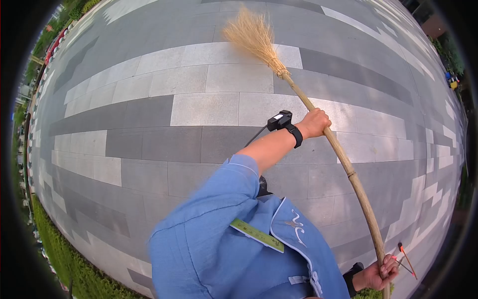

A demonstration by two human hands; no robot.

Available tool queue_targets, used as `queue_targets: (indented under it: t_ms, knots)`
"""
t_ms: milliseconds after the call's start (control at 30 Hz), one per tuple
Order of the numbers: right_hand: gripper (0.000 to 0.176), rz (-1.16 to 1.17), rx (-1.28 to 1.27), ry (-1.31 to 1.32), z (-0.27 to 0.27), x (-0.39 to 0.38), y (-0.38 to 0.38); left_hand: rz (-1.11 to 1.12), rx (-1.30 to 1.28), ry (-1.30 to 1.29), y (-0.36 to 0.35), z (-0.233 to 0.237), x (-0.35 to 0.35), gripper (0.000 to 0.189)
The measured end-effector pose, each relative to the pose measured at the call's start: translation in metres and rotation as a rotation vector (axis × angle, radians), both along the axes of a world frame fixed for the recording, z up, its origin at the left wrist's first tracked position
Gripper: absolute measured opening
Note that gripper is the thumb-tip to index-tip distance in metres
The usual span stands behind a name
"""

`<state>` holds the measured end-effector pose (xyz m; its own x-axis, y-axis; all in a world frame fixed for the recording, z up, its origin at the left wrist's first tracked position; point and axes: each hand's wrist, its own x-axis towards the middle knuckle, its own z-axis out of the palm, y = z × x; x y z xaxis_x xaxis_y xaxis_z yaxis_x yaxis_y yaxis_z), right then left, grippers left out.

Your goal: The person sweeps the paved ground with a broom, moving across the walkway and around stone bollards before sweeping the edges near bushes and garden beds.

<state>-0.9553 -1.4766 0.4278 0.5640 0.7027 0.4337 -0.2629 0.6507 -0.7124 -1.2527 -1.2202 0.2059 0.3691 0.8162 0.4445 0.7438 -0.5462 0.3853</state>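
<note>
A straw broom (254,37) with a long wooden handle runs from the top centre to the bottom right, its bristles over the paving. My left hand (314,123) is wrapped round the handle a little below the bristle binding. A black strap with a small device (280,121) sits on that wrist. Lower down, near the handle's far end, my right hand (379,274) is closed round the wood, and a black band (353,274) circles its wrist.
Grey and white paving slabs (204,109) spread all around. A grass strip (69,254) and hedge lie at the lower left. Thin sticks with orange tips (407,260) show beside my right hand. Something blue and yellow (452,80) stands at the far right.
</note>
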Motion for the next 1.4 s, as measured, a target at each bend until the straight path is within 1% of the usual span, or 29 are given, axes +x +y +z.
queue_targets:
  t_ms: [33, 100, 133, 167, 200, 267, 333, 367, 433, 500, 533, 567, 633, 667, 733, 800, 833, 867, 900, 933, 967, 1000, 1067, 1133, 1167, 1300, 1333, 1367, 1400]
  knots:
    - [0.024, -0.041, -0.010, 0.034, 0.001, -0.020, -0.004, -0.023, -0.075, 0.022, 0.010, -0.007, 0.012, 0.009]
    - [0.023, 0.085, -0.058, -0.047, -0.001, -0.029, -0.020, -0.017, -0.187, 0.101, 0.012, -0.019, 0.033, 0.008]
    - [0.022, -0.066, -0.108, -0.027, -0.003, -0.034, -0.024, -0.013, -0.255, 0.132, 0.002, -0.023, 0.041, 0.007]
    - [0.021, -0.238, -0.079, 0.112, -0.002, -0.043, -0.025, -0.044, -0.281, 0.151, -0.010, -0.035, 0.048, 0.006]
    - [0.021, -0.256, -0.090, 0.117, -0.003, -0.048, -0.025, -0.066, -0.312, 0.172, -0.027, -0.047, 0.048, 0.005]
    - [0.022, -0.133, -0.150, 0.040, 0.002, -0.039, -0.030, -0.009, -0.379, 0.155, -0.073, -0.064, 0.037, 0.003]
    - [0.022, -0.023, -0.199, 0.004, 0.008, -0.032, -0.032, 0.112, -0.272, -0.028, -0.126, -0.074, 0.010, 0.004]
    - [0.022, 0.026, -0.222, -0.014, 0.012, -0.028, -0.032, 0.163, -0.206, -0.109, -0.156, -0.073, -0.007, 0.005]
    - [0.022, 0.152, -0.286, -0.045, 0.023, -0.015, -0.027, 0.357, -0.078, -0.260, -0.218, -0.060, -0.041, 0.007]
    - [0.023, 0.396, -0.339, -0.056, 0.029, -0.005, -0.018, 0.574, 0.039, -0.360, -0.290, -0.056, -0.071, 0.009]
    - [0.023, 0.620, -0.347, -0.009, 0.028, -0.013, -0.011, 0.694, 0.086, -0.386, -0.326, -0.058, -0.082, 0.011]
    - [0.023, 0.835, -0.378, 0.027, 0.027, -0.021, -0.004, 0.799, 0.076, -0.352, -0.363, -0.056, -0.094, 0.011]
    - [0.023, 0.883, -0.433, -0.075, 0.001, -0.098, 0.033, 0.997, 0.037, -0.288, -0.431, -0.057, -0.114, 0.013]
    - [0.021, 0.860, -0.475, -0.068, -0.012, -0.136, 0.034, 1.074, 0.001, -0.267, -0.462, -0.069, -0.122, 0.013]
    - [0.020, 1.029, -0.564, -0.101, -0.041, -0.206, 0.025, 1.246, -0.132, -0.158, -0.526, -0.084, -0.140, 0.011]
    - [0.018, 1.295, -0.627, -0.082, -0.070, -0.265, 0.008, 1.294, -0.363, -0.131, -0.589, -0.092, -0.159, 0.009]
    - [0.018, 1.334, -0.704, -0.051, -0.082, -0.289, -0.001, 1.352, -0.398, -0.101, -0.616, -0.098, -0.166, 0.008]
    - [0.018, 1.390, -0.713, -0.038, -0.084, -0.306, -0.008, 1.391, -0.434, -0.068, -0.634, -0.100, -0.170, 0.008]
    - [0.019, 1.428, -0.698, -0.010, -0.084, -0.320, -0.010, 1.417, -0.474, -0.048, -0.641, -0.087, -0.171, 0.007]
    - [0.020, 1.463, -0.669, 0.030, -0.083, -0.325, -0.004, 1.412, -0.495, -0.018, -0.644, -0.076, -0.170, 0.007]
    - [0.021, 1.470, -0.637, 0.064, -0.079, -0.323, 0.008, 1.390, -0.415, -0.031, -0.636, -0.073, -0.169, 0.007]
    - [0.021, 1.455, -0.621, 0.100, -0.077, -0.317, 0.020, 1.378, -0.410, -0.004, -0.625, -0.071, -0.167, 0.007]
    - [0.022, 1.410, -0.576, 0.160, -0.073, -0.296, 0.051, 1.284, -0.299, -0.019, -0.590, -0.061, -0.170, 0.007]
    - [0.023, 1.383, -0.494, 0.211, -0.072, -0.276, 0.081, 1.170, -0.269, -0.047, -0.547, -0.058, -0.185, 0.007]
    - [0.023, 1.345, -0.427, 0.208, -0.083, -0.269, 0.080, 1.139, -0.249, -0.055, -0.535, -0.071, -0.200, 0.006]
    - [0.022, 1.213, -0.239, 0.239, -0.115, -0.237, 0.107, 0.957, -0.180, -0.030, -0.439, -0.088, -0.252, 0.006]
    - [0.022, 1.165, -0.207, 0.252, -0.116, -0.229, 0.124, 0.913, -0.181, -0.011, -0.399, -0.084, -0.263, 0.006]
    - [0.022, 1.117, -0.195, 0.268, -0.104, -0.224, 0.165, 0.871, -0.201, 0.009, -0.342, -0.068, -0.272, 0.006]
    - [0.022, 1.056, -0.178, 0.280, -0.103, -0.223, 0.179, 0.825, -0.215, 0.028, -0.310, -0.066, -0.285, 0.006]
